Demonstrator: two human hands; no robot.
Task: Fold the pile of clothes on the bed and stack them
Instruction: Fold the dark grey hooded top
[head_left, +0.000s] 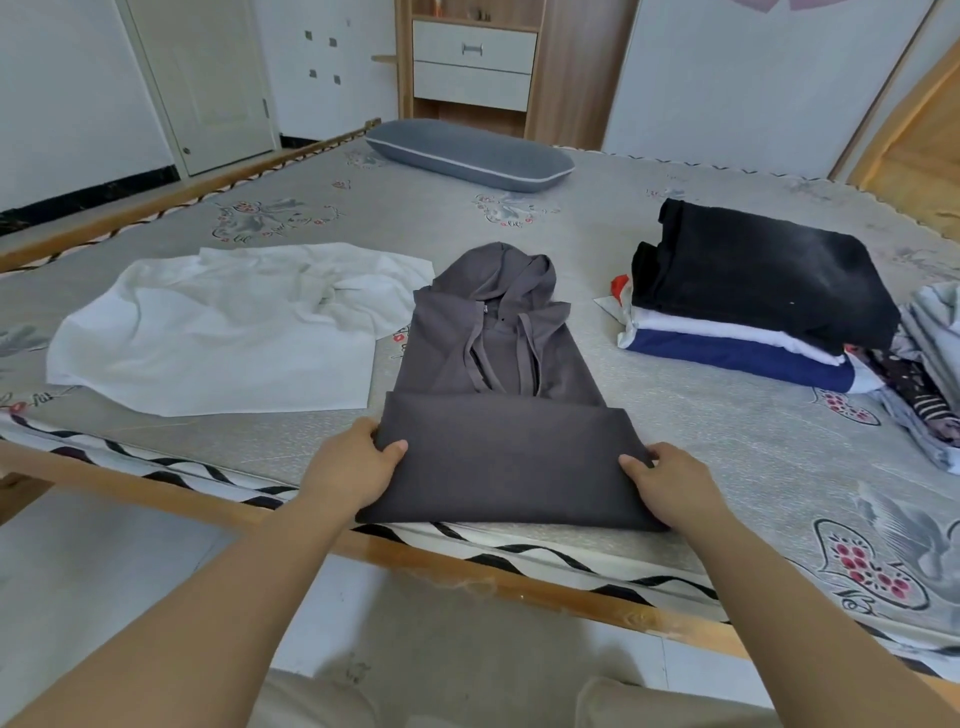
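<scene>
Two hands are on the grey hoodie (498, 374) at the near edge of the bed (727, 467), one at each side of the bottom part, which is doubled up over the body. The left hand (353, 470) pinches the left edge of that fold, thumb on top and fingers tucked beneath the cloth; the right hand (670, 486) grips the right edge the same way. The hood and drawstrings lie flat, pointing toward the far edge.

Toward the right edge of the bed sits the stack of folded clothes (753, 296), a black garment on top, white and navy layers under it. Looser patterned items (930, 374) spill beside it at the right edge. A white garment (228, 327) lies spread and rumpled toward the left edge, not yet folded. A grey pillow (467, 153) rests near the far edge.

My guess is the next move is another fold upward over the hood, then a carry to the stack. The risks I see: the folded part hangs close to the near edge, so a slack grip could let it slide off toward the floor. Lifting by the two sides alone may let the middle sag and the tucked sleeves fall out. The drawstrings could poke out of the finished bundle. The stack already looks uneven on top, so a bulky hoodie set off-centre might tip it toward the loose items.
</scene>
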